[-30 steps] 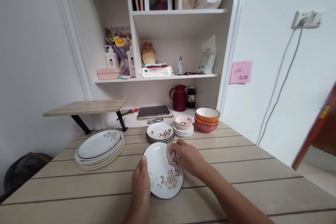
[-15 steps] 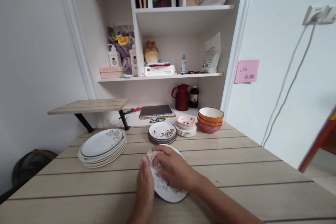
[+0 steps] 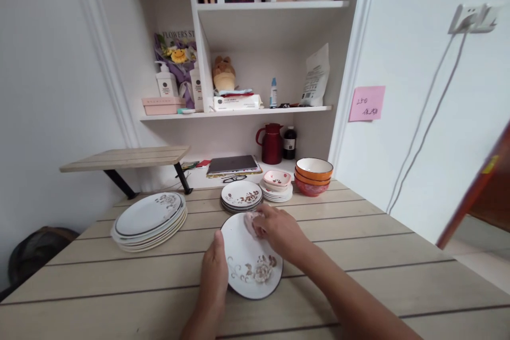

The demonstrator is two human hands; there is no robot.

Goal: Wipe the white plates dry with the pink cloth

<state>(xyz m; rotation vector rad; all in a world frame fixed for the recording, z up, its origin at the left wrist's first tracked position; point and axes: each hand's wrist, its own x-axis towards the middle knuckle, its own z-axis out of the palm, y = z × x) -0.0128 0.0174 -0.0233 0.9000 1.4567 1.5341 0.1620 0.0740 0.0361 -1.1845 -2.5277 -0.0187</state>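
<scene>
While the plate [image 3: 250, 255] is held face up at the middle of the table [image 3: 131, 287], a bunched cloth [image 3: 252, 224] lies against its far part, near the rim. Whether its underside rests on the boards or is slightly raised cannot be told. The right hand [image 3: 282, 235] has its fingers drawn together, pinching the cloth onto the plate; the fingertips are partly lost in the folds. The left hand [image 3: 214, 271] steadies the left rim, thumb uppermost and alongside the edge; its other fingers are hidden, and their spread cannot be told.

Progress, by judgement: wiping of this plate is under way and not concluded, since the cloth is on its face. No dirt or wet is discernible on the visible part, the floral side included.

Just beyond stand the small plates [image 3: 241, 195], stacked; beside them, saucers [image 3: 274, 196] bearing pink dishes [image 3: 278, 178], then nested bowls [image 3: 314, 172]. Well to the left is a stack of large plates [image 3: 149, 218]. All are sorted by kind and untouched by either hand. Which of these are finished and which remain cannot be determined.
</scene>
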